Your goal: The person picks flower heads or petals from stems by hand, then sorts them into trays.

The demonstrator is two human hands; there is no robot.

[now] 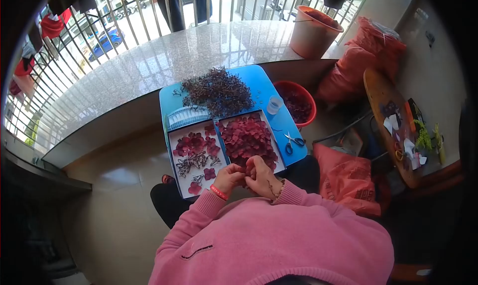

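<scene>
My left hand (231, 179) and my right hand (262, 178) meet at the near edge of a shallow tray (285, 166), fingers pinched together. Dark red petals (250, 166) show at the fingers of my right hand. Whatever the left fingertips pinch is hidden. Beyond the hands, the tray's right section holds a heap of dark red dried flowers (249, 138). To the left, the other section holds loose red flowers (191, 144), several thin brown stems (191, 163) and a single flower (194, 188).
A blue table (296, 153) carries the tray, a pile of brown stems (219, 91), a clear cup (274, 105) and scissors (293, 143). Right of it stand a red basin (312, 111) and red sacks (343, 173). A bucket (313, 36) sits on the stone ledge (124, 81).
</scene>
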